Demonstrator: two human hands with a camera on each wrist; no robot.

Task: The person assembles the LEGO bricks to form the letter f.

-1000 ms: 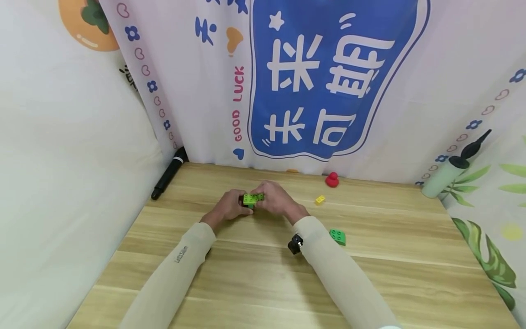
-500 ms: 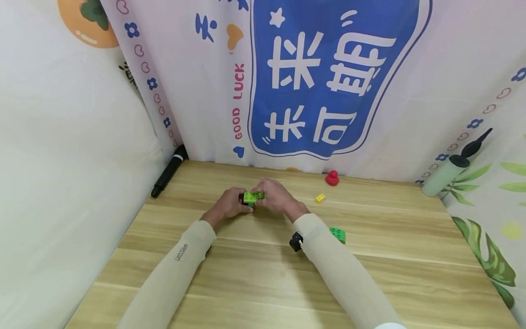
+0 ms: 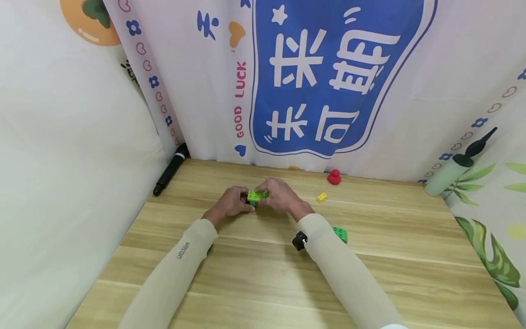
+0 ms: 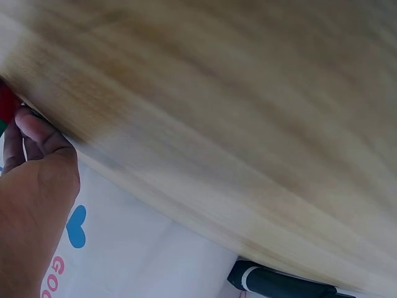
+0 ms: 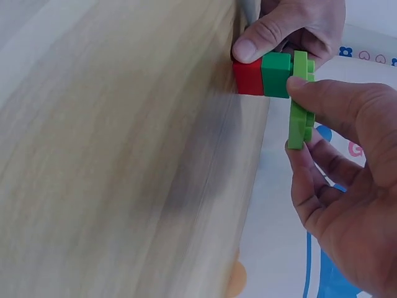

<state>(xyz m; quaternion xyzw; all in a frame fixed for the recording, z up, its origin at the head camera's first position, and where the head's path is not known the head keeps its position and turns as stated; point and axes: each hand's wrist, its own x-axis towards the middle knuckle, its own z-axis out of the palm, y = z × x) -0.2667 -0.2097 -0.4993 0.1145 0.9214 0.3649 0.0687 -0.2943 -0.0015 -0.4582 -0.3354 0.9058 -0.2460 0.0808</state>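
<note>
In the right wrist view a small stack shows a red block [image 5: 249, 78], a dark green block [image 5: 275, 76] and a long lime green brick plate [image 5: 299, 121] whose studs face away from the other two. My left hand [image 3: 232, 201] grips the red end, its thumb pressed on the red block. With thumb and fingers, my right hand [image 3: 280, 196] pinches the plate where it sticks out past the green block. The left wrist view catches only a corner of the red block at its left edge, by the left fingertips.
On the wooden table [image 3: 263, 269], a yellow brick [image 3: 322, 197] and a red knobbed piece [image 3: 334, 177] lie right of the hands. A green brick [image 3: 340, 234] is partly behind the right sleeve. A black cylinder [image 3: 170, 174] lies back left; a pale green pump [image 3: 449, 174] stands back right.
The head view has shifted slightly, so the scene sits a little differently in it. Both hands keep the same hold on the bricks.
</note>
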